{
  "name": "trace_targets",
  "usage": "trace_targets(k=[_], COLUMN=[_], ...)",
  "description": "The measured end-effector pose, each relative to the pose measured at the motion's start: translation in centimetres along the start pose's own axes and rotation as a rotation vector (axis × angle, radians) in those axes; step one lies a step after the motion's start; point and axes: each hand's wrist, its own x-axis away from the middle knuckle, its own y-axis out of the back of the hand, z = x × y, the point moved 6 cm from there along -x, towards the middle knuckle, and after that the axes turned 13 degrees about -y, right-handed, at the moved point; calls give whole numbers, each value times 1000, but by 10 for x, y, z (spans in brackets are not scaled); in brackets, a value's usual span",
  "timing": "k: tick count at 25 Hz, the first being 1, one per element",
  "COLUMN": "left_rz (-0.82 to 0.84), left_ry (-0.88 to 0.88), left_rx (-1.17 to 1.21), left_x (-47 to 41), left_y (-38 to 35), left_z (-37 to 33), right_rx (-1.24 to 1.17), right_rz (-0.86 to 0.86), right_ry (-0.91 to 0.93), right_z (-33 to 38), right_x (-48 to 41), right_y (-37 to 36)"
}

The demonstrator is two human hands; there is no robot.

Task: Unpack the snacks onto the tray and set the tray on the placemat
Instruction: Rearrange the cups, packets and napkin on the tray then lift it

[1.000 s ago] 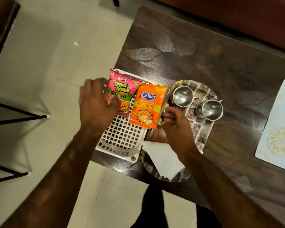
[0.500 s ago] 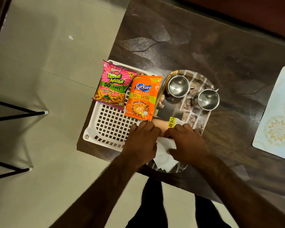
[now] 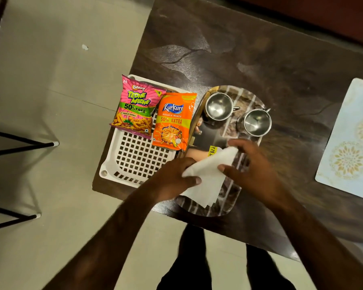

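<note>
A pink snack packet (image 3: 135, 107) and an orange snack packet (image 3: 173, 122) lie on the far part of a white slotted basket (image 3: 134, 158). Beside it sits an oval patterned tray (image 3: 235, 197) with two steel cups (image 3: 218, 106) (image 3: 257, 122) at its far end. A white paper napkin (image 3: 208, 176) lies over the tray's near half. My left hand (image 3: 174, 178) grips the napkin's left edge. My right hand (image 3: 254, 170) holds its right side with thumb and fingers. A pale placemat (image 3: 352, 143) lies at the table's right.
The dark wooden table (image 3: 260, 59) ends just left of the basket, which overhangs its corner slightly. Black metal legs (image 3: 19, 145) of some furniture stand on the tiled floor to the left. A yellow price sticker (image 3: 213, 150) shows on the tray.
Both hands came together at the near end of the tray and took hold of the napkin. They have since pulled apart a little, and the napkin now stretches between them.
</note>
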Motion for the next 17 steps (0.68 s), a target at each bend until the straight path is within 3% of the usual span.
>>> trace_targets(k=[3, 6, 9, 14, 17], left_rz=[-94, -107, -12, 113, -37], left_ry=[40, 74, 114, 325, 277], left_rx=[227, 233, -132, -859, -1146], left_x=[12, 28, 41, 40, 39], left_y=[26, 69, 114, 150, 143], left_z=[3, 11, 21, 35, 5], right_rx=[-395, -437, -432, -432, -435], right_rz=[135, 201, 176, 86, -36], right_ry=[-182, -230, -249, -224, -184], right_z=[-11, -12, -13, -22, -22], right_x=[-3, -3, -2, -2, -4], right_y=[1, -14, -21, -10, 12])
